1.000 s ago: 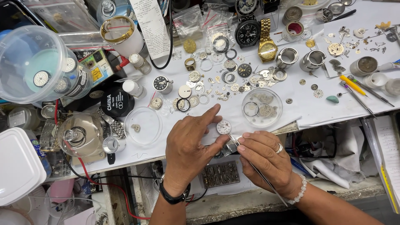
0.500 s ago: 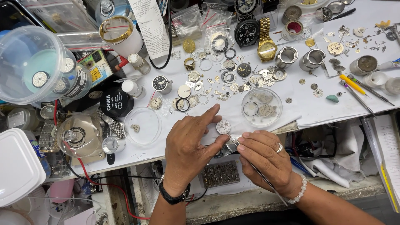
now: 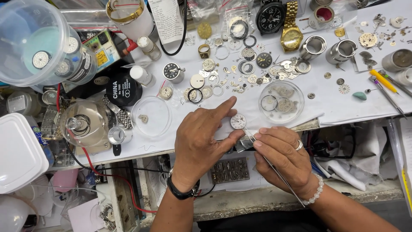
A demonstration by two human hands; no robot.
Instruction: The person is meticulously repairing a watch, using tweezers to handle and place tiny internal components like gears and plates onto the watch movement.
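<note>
White-faced and thin, the small round watch dial (image 3: 238, 121) lies at the front edge of the desk (image 3: 343, 101), steadied between the forefinger and thumb of the left hand (image 3: 201, 139), whose forefinger stretches out past its upper rim. It looks very light, stiff and easily marred, so the safest hold is likely by the rim alone, never on the face. The right hand (image 3: 281, 152) is closed around slim metal tweezers (image 3: 266, 159), pinching them near the tips, which point at the lower edge of the dial; the long shaft runs back under the palm towards the wrist. Just beyond the dial stands a clear round dish (image 3: 281, 102) with a few loose parts, and to the left an empty-looking clear lid (image 3: 151, 116). Farther back the desk is strewn with loose rings, gears and dials (image 3: 246, 68), a black-faced watch (image 3: 270, 17) and a gold watch (image 3: 292, 34). Such small pieces lie near enough that a careless sweep of either wrist could scatter them, and the desk edge is right beneath the dial.
</note>
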